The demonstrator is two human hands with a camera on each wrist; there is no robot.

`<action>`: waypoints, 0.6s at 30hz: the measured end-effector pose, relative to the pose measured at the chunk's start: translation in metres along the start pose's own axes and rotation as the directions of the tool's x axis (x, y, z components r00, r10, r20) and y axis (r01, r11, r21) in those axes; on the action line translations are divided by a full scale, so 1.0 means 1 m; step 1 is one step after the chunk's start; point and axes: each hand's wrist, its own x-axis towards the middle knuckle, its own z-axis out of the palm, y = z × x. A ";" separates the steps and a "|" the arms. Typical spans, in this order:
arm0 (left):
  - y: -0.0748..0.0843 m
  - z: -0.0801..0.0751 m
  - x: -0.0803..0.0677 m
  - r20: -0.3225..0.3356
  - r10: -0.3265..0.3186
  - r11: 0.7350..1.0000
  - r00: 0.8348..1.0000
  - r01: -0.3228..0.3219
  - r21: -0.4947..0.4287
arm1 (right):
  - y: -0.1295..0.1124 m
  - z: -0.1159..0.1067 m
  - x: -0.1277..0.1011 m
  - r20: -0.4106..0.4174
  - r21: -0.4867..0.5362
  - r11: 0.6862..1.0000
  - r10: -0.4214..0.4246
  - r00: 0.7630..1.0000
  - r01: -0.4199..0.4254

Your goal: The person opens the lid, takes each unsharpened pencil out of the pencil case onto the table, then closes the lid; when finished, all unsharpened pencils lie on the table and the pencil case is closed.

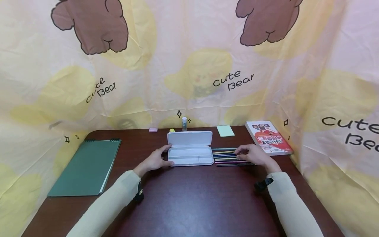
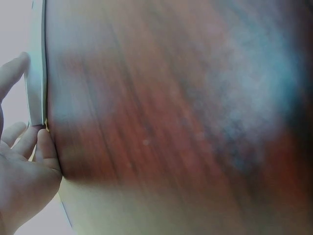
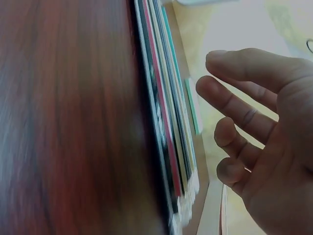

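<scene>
A white pencil case (image 1: pixel 189 157) lies with its lid raised at the back; its divided tray shows no contents. My left hand (image 1: pixel 155 160) grips the case's left end, thumb at the front corner and index finger near the hinge. In the left wrist view, the thumb (image 2: pixel 12 73) touches the case's side (image 2: pixel 36 93). To the right of the case lies a row of several coloured pencils (image 1: pixel 226 160). My right hand (image 1: pixel 251 154) hovers over their right part with fingers loosely bent. Nothing shows between those fingers (image 3: pixel 234 105) in the right wrist view.
A green spiral pad (image 1: pixel 86 168) lies at the left. Behind the case stand a glue stick (image 1: pixel 184 124), a pink eraser (image 1: pixel 153 130) and a small yellow object (image 1: pixel 172 130). Pale green sticky notes (image 1: pixel 225 131) and a thick book (image 1: pixel 267 138) lie at the back right.
</scene>
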 end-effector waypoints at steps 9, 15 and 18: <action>-0.001 0.001 0.001 -0.003 -0.017 1.000 1.000 0.017 -0.004 | -0.034 0.017 0.022 0.011 -0.010 0.994 -0.113 0.994 0.113; 0.000 0.000 0.001 -0.001 -0.015 1.000 1.000 0.015 -0.009 | -0.056 0.030 0.033 0.004 -0.028 0.987 -0.155 0.988 0.155; -0.001 0.000 0.001 -0.001 -0.016 1.000 1.000 0.016 -0.002 | -0.067 0.037 0.039 -0.001 -0.041 0.981 -0.189 0.982 0.189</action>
